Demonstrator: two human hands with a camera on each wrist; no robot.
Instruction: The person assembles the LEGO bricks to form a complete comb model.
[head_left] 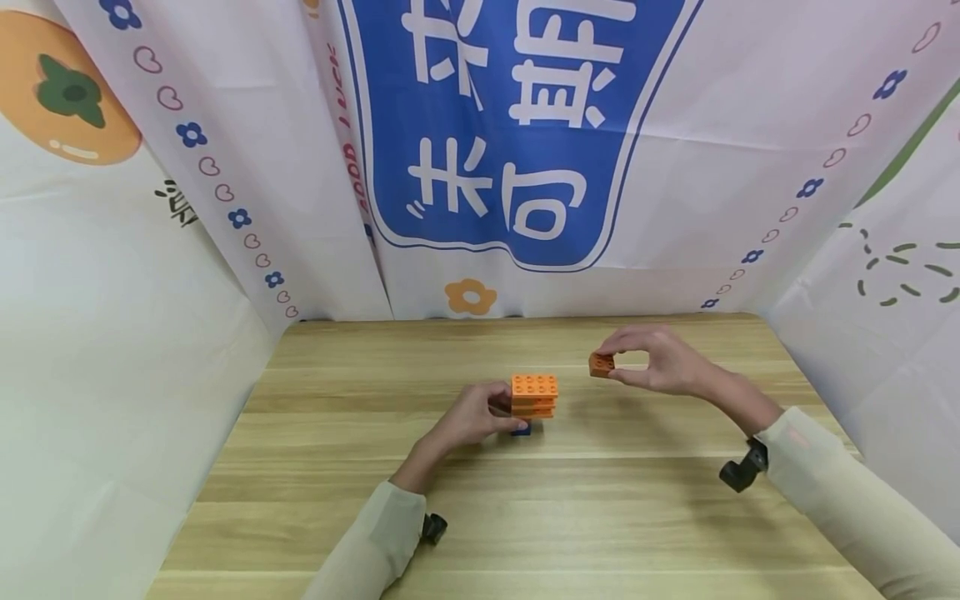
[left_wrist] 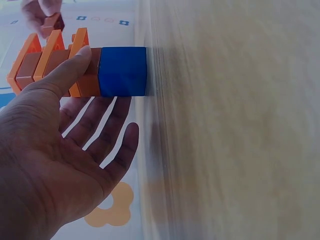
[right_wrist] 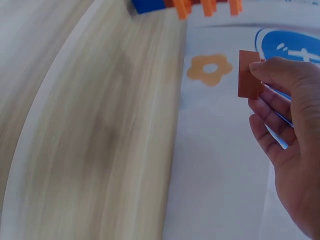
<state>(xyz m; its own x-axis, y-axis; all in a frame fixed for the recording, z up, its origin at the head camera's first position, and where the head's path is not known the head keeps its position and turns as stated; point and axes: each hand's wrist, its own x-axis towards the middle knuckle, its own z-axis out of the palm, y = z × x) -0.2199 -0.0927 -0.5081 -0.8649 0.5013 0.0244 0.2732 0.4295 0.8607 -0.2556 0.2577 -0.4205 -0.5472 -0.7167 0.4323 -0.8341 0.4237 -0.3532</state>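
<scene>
On the table stands a stack of toy building bricks (head_left: 534, 388), its top an orange plate with studs. In the left wrist view a blue brick (left_wrist: 123, 71) forms its base, with brown bricks and several wider orange plates above. My left hand (head_left: 474, 415) holds the stack low down, thumb on the near side, fingers behind it. To the right, my right hand (head_left: 669, 360) pinches a small brown brick (head_left: 601, 365) between thumb and fingers, raised above the table. The right wrist view shows this brick's flat side under the thumb.
The wooden table (head_left: 600, 517) meets a white printed cloth (head_left: 675, 217) at its back edge, with more cloth hanging at both sides. Each forearm carries a small black camera mount (head_left: 744, 467) near the cuff.
</scene>
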